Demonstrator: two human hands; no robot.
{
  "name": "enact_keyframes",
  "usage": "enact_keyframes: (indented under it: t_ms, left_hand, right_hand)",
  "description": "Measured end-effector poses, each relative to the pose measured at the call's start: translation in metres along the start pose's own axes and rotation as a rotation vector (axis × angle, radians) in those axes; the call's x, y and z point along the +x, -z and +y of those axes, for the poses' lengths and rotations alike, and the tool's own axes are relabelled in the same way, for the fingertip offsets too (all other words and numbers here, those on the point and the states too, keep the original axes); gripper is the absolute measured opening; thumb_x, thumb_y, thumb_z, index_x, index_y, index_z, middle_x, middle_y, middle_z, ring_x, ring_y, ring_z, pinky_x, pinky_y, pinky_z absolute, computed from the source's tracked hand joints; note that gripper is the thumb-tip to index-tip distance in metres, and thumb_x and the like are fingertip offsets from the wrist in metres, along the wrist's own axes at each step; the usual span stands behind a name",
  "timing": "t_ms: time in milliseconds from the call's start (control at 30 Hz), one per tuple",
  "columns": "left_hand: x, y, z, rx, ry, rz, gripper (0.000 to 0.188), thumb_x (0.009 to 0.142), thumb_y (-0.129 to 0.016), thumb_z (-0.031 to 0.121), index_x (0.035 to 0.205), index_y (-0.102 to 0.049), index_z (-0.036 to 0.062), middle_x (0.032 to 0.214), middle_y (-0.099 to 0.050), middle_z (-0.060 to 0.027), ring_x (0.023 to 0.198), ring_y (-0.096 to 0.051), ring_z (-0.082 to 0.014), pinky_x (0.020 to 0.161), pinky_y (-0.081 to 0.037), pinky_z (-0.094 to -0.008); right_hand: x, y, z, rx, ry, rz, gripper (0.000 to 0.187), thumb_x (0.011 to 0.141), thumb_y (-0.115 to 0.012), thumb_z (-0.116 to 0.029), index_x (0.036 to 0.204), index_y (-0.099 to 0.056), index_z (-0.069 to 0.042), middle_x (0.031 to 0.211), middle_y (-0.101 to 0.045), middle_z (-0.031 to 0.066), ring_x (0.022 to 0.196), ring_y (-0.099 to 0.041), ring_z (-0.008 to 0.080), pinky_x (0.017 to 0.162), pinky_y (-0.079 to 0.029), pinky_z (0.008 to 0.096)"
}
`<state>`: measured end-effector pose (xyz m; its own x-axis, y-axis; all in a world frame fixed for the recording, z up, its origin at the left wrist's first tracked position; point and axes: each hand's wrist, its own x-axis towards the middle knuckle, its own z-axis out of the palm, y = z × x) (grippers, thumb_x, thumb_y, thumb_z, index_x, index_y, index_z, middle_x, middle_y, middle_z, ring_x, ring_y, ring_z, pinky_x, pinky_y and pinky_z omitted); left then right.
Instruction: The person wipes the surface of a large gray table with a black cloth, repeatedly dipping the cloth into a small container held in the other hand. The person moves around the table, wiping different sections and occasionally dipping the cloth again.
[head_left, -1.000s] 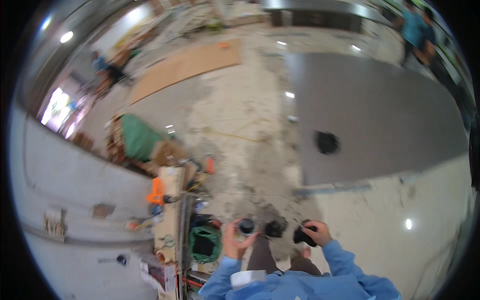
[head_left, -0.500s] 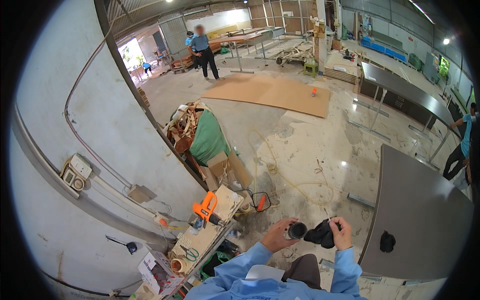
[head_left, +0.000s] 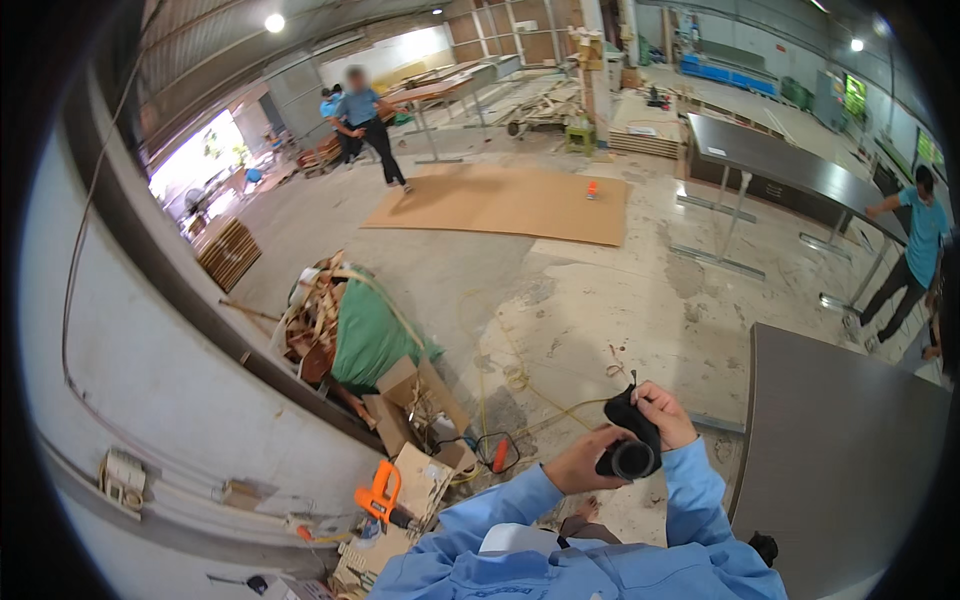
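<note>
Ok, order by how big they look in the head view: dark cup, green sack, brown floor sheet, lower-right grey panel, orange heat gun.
Grey panel
Brown floor sheet
Green sack
Dark cup and orange heat gun: too alike to rank

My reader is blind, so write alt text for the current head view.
The left hand holds a dark round container, the right hand what looks like black cloth. An orange gun-shaped tool lies at lower left, a large grey panel at right.

The pale floor (head_left: 690, 345) carries a brown sheet (head_left: 490, 205), green sack (head_left: 370, 335) and yellow cord (head_left: 516, 378)
</note>
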<state>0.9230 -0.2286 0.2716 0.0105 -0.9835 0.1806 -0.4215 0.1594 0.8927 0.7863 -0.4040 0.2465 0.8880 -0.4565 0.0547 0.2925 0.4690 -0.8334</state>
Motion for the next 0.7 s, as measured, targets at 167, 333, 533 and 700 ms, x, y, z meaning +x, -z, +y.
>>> enact_keyframes:
  t_ms: [167, 333, 533, 700]
  left_hand:
    - [0.069, 0.022, -0.022, 0.026, -0.039, 0.013, 0.067, 0.075, -0.093, 0.022, 0.132, -0.060, 0.0062, 0.122, -0.068, -0.0119, 0.110, -0.068, -0.0258, 0.096, -0.053, -0.0372]
    - [0.130, 0.015, -0.045, -0.054, -0.042, -0.191, 0.069, 0.076, -0.093, 0.022, 0.134, -0.059, 0.0054, 0.127, -0.067, -0.0117, 0.115, -0.068, -0.0249, 0.098, -0.053, -0.0369]
    - [0.218, 0.011, -0.084, -0.088, -0.148, -0.382, 0.069, 0.076, -0.092, 0.020, 0.134, -0.058, 0.0020, 0.152, -0.055, -0.0160, 0.121, -0.066, -0.0262, 0.099, -0.053, -0.0370]
    - [0.303, 0.021, -0.120, -0.118, -0.243, -0.484, 0.070, 0.071, -0.091, 0.009, 0.131, -0.057, 0.0012, 0.152, -0.055, -0.0171, 0.118, -0.066, -0.0259, 0.095, -0.055, -0.0371]
  right_hand:
    - [0.019, 0.039, 0.028, 0.264, 0.081, 0.240, 0.017, 0.110, -0.053, -0.015, 0.120, -0.062, -0.004, 0.115, -0.070, 0.0042, 0.103, -0.067, 0.0121, 0.090, -0.055, 0.0269]
    - [0.044, 0.080, 0.033, 0.222, 0.344, 0.454, 0.020, 0.110, -0.055, -0.022, 0.114, -0.063, -0.004, 0.101, -0.073, 0.0059, 0.084, -0.070, 0.0131, 0.077, -0.057, 0.0272]
    - [0.044, 0.158, 0.009, 0.082, 0.439, 1.114, 0.013, 0.103, -0.066, -0.015, 0.107, -0.071, -0.003, 0.097, -0.073, 0.0040, 0.083, -0.069, 0.0120, 0.076, -0.057, 0.0268]
    - [0.000, 0.170, -0.010, -0.371, 0.389, 1.481, 0.017, 0.097, -0.074, -0.019, 0.104, -0.076, -0.003, 0.096, -0.074, 0.0024, 0.089, -0.067, 0.0099, 0.079, -0.055, 0.0269]
